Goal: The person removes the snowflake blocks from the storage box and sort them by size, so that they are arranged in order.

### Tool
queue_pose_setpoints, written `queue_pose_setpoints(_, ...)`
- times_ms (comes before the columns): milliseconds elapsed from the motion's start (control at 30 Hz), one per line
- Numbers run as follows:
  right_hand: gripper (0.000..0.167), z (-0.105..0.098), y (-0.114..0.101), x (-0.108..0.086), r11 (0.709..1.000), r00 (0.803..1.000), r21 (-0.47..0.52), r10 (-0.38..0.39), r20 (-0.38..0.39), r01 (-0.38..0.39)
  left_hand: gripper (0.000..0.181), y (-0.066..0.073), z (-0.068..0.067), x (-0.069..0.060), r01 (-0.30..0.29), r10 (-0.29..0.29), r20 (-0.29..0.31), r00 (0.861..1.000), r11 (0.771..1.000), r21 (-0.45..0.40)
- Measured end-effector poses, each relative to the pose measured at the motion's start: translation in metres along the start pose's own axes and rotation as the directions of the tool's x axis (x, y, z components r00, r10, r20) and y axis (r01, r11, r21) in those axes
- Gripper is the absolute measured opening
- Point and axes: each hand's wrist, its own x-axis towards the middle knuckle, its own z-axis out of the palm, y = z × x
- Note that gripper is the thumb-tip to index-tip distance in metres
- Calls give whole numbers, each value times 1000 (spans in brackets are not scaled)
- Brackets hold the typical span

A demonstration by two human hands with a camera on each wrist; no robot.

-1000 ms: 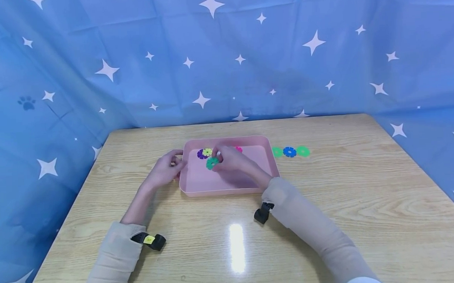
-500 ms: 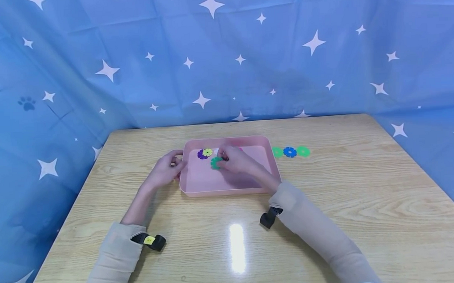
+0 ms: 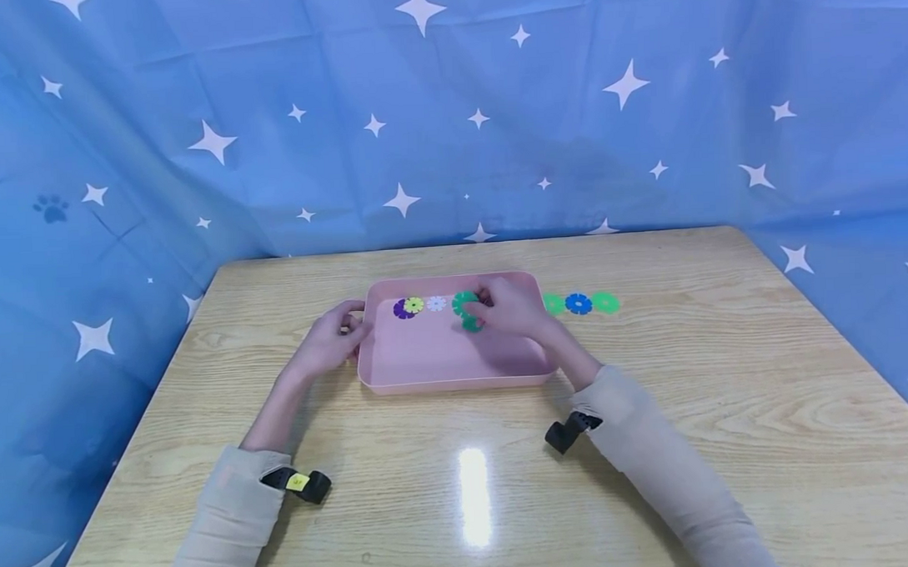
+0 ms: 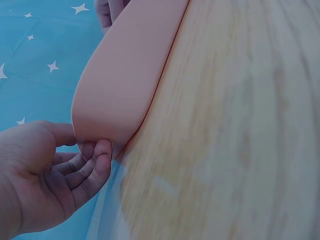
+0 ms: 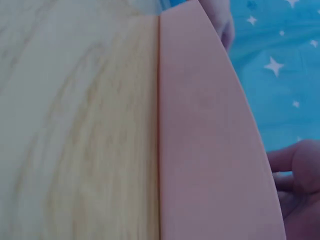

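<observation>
Green discs (image 3: 464,302), notched like flower petals, at the right hand (image 3: 511,306).

Left hand (image 3: 331,336) and right hand (image 3: 511,306) curled

The shallow, rectangular pink tray (image 3: 419,360) sits flat, with two green notched discs (image 3: 461,302) close together over its floor.
</observation>
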Motion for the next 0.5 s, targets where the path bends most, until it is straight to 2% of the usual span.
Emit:
queue_pose_setpoints(67, 16, -6, 4, -3, 1000, 1000, 14, 6, -17, -6, 46, -1, 0, 0, -3, 3, 2, 1000, 1000, 0)
queue_pose_setpoints(300, 17, -25, 10, -16, 993, 991, 31, 116, -68, -115, 46, 1, -1, -1, -4, 4, 6, 1000, 1000, -3)
queue_pose_setpoints(500, 18, -43, 24, -27, 992, 982, 16, 130, -136, -129, 47, 1, -1, -1, 3, -3, 9, 1000, 1000, 5)
